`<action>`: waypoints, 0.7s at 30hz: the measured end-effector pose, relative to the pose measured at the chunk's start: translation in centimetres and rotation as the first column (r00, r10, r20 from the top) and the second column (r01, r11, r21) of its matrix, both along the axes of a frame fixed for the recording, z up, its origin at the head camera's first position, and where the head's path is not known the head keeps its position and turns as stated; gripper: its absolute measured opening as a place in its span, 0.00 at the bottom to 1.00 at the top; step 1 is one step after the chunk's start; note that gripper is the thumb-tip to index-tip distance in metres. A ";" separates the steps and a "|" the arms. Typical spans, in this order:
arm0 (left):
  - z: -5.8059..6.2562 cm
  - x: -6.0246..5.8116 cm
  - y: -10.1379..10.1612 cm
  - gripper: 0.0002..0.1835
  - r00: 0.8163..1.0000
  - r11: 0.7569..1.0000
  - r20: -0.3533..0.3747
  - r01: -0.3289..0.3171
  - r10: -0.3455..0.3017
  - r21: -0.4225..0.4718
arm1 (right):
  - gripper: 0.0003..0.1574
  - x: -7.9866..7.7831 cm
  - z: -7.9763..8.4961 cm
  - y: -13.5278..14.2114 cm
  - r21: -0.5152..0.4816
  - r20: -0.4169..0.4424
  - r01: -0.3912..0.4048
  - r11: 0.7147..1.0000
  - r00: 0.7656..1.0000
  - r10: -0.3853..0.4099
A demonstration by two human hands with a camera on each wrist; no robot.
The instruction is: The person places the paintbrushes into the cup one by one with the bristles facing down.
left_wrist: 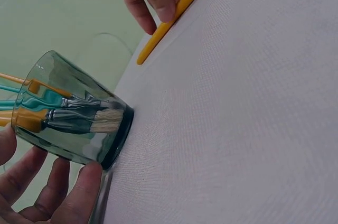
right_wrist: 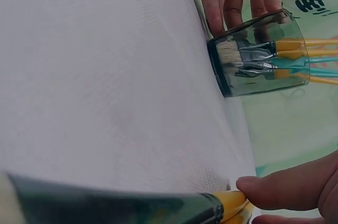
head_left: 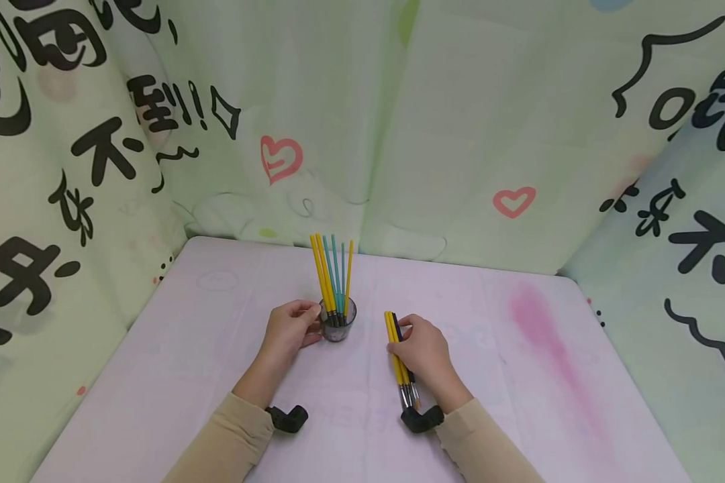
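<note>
A smoky, see-through glass (head_left: pixel 335 333) stands upright on the table, holding several paintbrushes with yellow handles (head_left: pixel 322 272) and teal handles (head_left: pixel 336 272). Their bristles (left_wrist: pixel 107 121) point down inside it. My left hand (head_left: pixel 288 327) holds the glass from its left side, thumb and fingertips against the wall. To the right of the glass, my right hand (head_left: pixel 427 347) grips a few more paintbrushes: yellow ones (head_left: pixel 395 359) and a dark-handled one (head_left: pixel 397 327). Their metal ferrules (head_left: pixel 405 396) point toward me. In the right wrist view a ferrule (right_wrist: pixel 121 205) looms large along the bottom.
A pale pinkish cloth covers the table (head_left: pixel 495 416), with a bright pink streak (head_left: pixel 546 342) on the right. Light green curtains (head_left: pixel 447 121) with black lettering and hearts hang behind and on both sides. Each wrist carries a black camera mount (head_left: pixel 290 419).
</note>
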State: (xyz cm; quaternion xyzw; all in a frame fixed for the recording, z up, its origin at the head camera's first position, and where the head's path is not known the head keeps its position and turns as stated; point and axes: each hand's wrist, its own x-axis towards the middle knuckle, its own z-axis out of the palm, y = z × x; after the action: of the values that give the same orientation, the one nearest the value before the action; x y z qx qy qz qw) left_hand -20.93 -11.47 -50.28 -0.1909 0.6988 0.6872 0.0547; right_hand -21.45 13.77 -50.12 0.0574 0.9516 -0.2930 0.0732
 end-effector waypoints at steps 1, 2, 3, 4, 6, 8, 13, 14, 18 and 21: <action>0.0 0.0 0.0 0.12 1.000 1.000 0.000 -0.001 0.001 0.000 | 0.31 0.0 0.0 0.0 0.002 0.001 0.000 1.000 1.000 0.000; 0.0 0.0 -0.1 0.12 1.000 1.000 -0.001 -0.001 0.001 0.000 | 0.31 -0.1 0.0 0.0 -0.001 0.003 0.000 1.000 1.000 0.000; 0.0 -0.1 -0.1 0.11 1.000 1.000 0.001 -0.002 0.002 0.000 | 0.31 -0.1 0.0 0.0 -0.004 0.005 0.000 1.000 1.000 0.000; -0.1 -0.1 -0.1 0.12 1.000 1.000 -0.002 -0.002 0.002 -0.002 | 0.31 -0.2 0.0 0.0 -0.006 0.006 0.001 1.000 1.000 -0.001; 0.0 -0.1 -0.1 0.11 1.000 1.000 -0.006 -0.004 0.004 0.001 | 0.30 -0.3 0.0 0.0 -0.009 0.009 -0.002 1.000 1.000 0.002; 0.0 -0.1 -0.1 0.11 1.000 1.000 -0.011 -0.008 0.008 0.009 | 0.30 -0.4 0.1 0.1 -0.019 0.012 -0.003 1.000 1.000 0.004; 0.0 -0.1 -0.1 0.11 1.000 1.000 -0.014 -0.013 0.013 0.028 | 0.26 -0.6 0.5 0.4 -0.031 0.005 0.001 1.000 1.000 -0.001; -0.1 -0.1 -0.1 0.11 1.000 1.000 -0.014 -0.012 0.012 0.028 | 0.25 -0.7 0.6 0.4 -0.028 0.000 0.001 1.000 1.000 -0.001; -0.1 0.0 -0.1 0.11 1.000 1.000 -0.016 -0.005 0.006 0.029 | 0.21 -0.8 0.6 0.6 -0.010 -0.013 0.006 1.000 1.000 -0.006; 0.0 0.0 -0.1 0.12 1.000 1.000 -0.017 -0.003 0.003 0.029 | 0.19 -0.9 0.6 0.7 0.005 -0.024 0.009 1.000 1.000 -0.009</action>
State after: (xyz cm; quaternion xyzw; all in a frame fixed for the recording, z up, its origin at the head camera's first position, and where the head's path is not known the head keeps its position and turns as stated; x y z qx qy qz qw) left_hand -20.92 -11.62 -50.30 -0.1853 0.6888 0.6991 0.0506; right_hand -22.38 14.44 -49.49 0.0584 0.9528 -0.2916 0.0605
